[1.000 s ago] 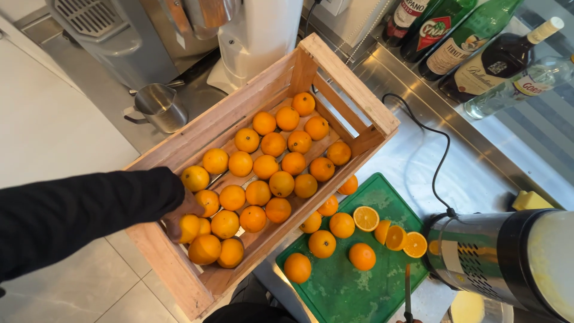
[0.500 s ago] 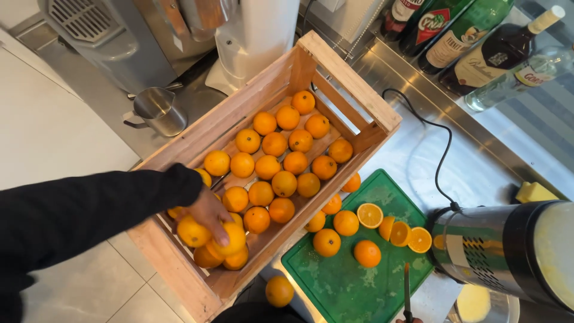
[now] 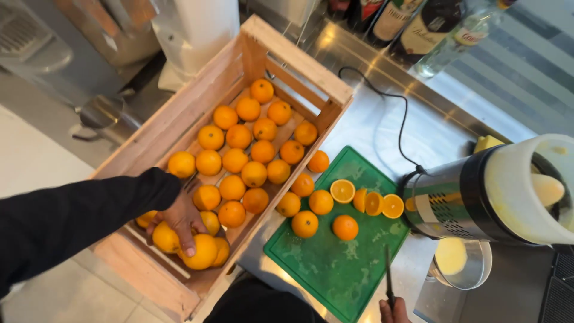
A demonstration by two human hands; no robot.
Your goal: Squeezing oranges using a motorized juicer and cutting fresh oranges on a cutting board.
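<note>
Left hand (image 3: 179, 221), in a black sleeve, reaches down into the near end of a wooden crate (image 3: 179, 119). Fingers spread and curled over a small heap of oranges; the hand rests on one large orange (image 3: 202, 251) at its fingertips, another orange (image 3: 165, 237) touching the thumb side. Hand is cupped on the fruit, not lifted.

Beyond the left hand, toward the far end of the crate, more oranges (image 3: 239, 136) lie in loose rows on the slatted bottom, a single layer, many touching.

Right hand (image 3: 394, 312) shows only at the bottom edge of the view, fingers closed around the handle of a knife (image 3: 388, 275). The dark blade points away from the hand, over the near edge of a green cutting board (image 3: 335, 263).

The board lies on the steel surface (image 3: 382, 119) between the two hands, hard against the crate's right side. On it, ahead of the right hand: several whole oranges and three cut halves (image 3: 368, 200), cut faces up, in a row.

Right of the knife hand stands a steel juicer (image 3: 478, 197) with a white top; a small container of pale juice (image 3: 460, 260) sits under it. A black cord (image 3: 394, 119) runs from the juicer across the surface. Bottles (image 3: 418, 30) stand at the far edge.
</note>
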